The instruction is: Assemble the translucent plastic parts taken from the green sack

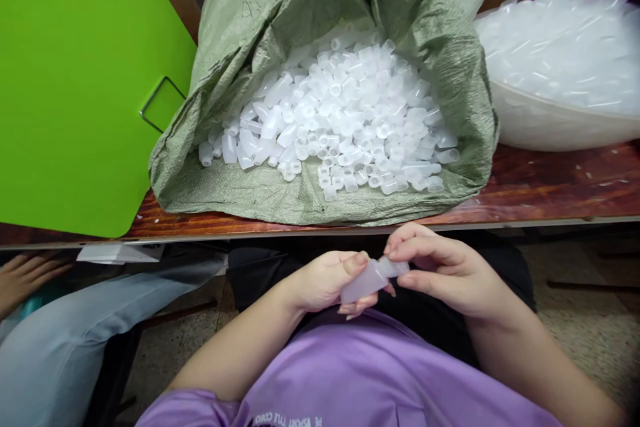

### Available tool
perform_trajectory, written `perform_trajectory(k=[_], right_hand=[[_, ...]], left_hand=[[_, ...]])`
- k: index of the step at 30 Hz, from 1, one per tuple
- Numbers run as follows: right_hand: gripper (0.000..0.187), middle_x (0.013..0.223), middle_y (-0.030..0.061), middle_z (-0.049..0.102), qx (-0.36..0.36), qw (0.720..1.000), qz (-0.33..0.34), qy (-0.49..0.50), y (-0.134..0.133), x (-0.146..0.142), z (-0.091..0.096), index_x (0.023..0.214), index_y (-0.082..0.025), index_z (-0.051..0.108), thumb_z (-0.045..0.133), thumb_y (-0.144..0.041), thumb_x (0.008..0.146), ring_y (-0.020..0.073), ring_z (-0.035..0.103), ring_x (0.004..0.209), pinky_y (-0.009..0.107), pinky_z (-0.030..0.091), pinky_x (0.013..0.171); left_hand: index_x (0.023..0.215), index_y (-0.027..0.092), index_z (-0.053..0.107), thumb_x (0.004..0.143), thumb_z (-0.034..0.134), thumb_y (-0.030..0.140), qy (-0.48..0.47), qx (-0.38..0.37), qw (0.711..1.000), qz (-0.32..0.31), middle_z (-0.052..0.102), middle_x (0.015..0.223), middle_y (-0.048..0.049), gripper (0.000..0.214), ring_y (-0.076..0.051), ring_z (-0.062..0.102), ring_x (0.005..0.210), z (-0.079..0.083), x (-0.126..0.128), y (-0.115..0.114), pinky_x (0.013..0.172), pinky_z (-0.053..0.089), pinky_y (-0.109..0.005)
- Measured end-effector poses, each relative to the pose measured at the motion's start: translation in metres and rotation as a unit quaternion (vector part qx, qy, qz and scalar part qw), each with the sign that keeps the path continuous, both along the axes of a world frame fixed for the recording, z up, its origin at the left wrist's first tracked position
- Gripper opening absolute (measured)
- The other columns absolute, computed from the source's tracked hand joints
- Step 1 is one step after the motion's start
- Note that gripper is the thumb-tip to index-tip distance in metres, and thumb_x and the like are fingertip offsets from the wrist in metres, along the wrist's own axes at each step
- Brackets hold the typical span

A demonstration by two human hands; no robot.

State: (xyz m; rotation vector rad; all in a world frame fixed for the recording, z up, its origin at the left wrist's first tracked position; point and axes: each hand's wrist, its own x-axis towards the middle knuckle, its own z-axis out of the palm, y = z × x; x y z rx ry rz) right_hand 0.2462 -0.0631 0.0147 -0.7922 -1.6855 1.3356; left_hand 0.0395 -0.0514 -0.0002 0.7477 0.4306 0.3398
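Note:
My left hand (pixel 325 283) is closed round the wide body of a small, frosted white plastic bottle (pixel 362 282). It is held over my lap, tilted, with the narrow end towards the right. At that end the fingers and thumb of my right hand (pixel 447 270) close on the clear neck part; whether this is a separate piece I cannot make out. Beyond both hands, a green woven sack (pixel 280 203) lies on the table with its mouth towards me. Many small translucent plastic pieces (pixel 345 120), some tube-like and some wider, spill inside its opening.
A white basin (pixel 560 117) heaped with clear plastic pieces stands right of the sack. A bright green board (pixel 75 80) with a wire handle is at the left. The reddish wooden table (pixel 565 177) ends before my lap. Another person's hand (pixel 30 277) shows at lower left.

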Motion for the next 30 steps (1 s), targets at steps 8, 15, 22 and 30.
perform_trajectory(k=[8,15,22,30], right_hand=[[0.030,0.100,0.0037,0.067,0.058,0.994,0.055,-0.079,-0.001,0.007,0.003,0.103,-0.029,0.067,0.060,-0.011,0.079,0.0137,0.064,0.090,0.025,0.052,0.078],[0.021,0.079,0.0027,0.068,-0.044,0.985,0.001,-0.167,-0.006,0.003,-0.002,0.092,-0.020,0.067,0.065,-0.033,0.076,0.0130,0.063,0.069,0.023,0.052,0.063],[0.052,0.056,0.0017,0.060,-0.096,0.956,-0.092,-0.262,-0.009,0.000,-0.022,0.062,-0.017,0.062,0.034,-0.051,0.089,0.0125,0.056,0.052,0.024,0.045,0.051],[0.028,0.072,0.0035,0.065,-0.064,0.967,-0.061,-0.239,-0.027,0.012,-0.031,0.080,-0.020,0.066,0.044,-0.035,0.089,0.0135,0.061,0.067,0.026,0.051,0.065]], left_hand=[[0.070,0.008,0.060,0.091,0.022,0.052,0.022,-0.149,0.983,-0.103,0.035,0.035,0.0051,0.061,-0.006,0.025,0.026,-0.006,0.001,0.003,0.035,0.032,-0.021],[0.069,0.011,0.059,0.093,0.010,0.047,0.029,-0.209,0.968,-0.133,0.031,0.033,0.0061,0.065,-0.006,0.021,0.024,-0.014,0.004,0.002,0.036,0.032,-0.021],[0.070,0.010,0.061,0.088,0.029,0.058,0.202,0.031,0.978,-0.044,0.043,0.037,0.0037,0.060,-0.006,0.034,0.033,-0.003,0.008,0.003,0.041,0.028,-0.020],[0.072,0.010,0.062,0.085,0.030,0.061,0.255,0.066,0.962,-0.067,0.044,0.040,0.0041,0.061,-0.006,0.033,0.035,-0.009,0.007,0.000,0.042,0.027,-0.021]])
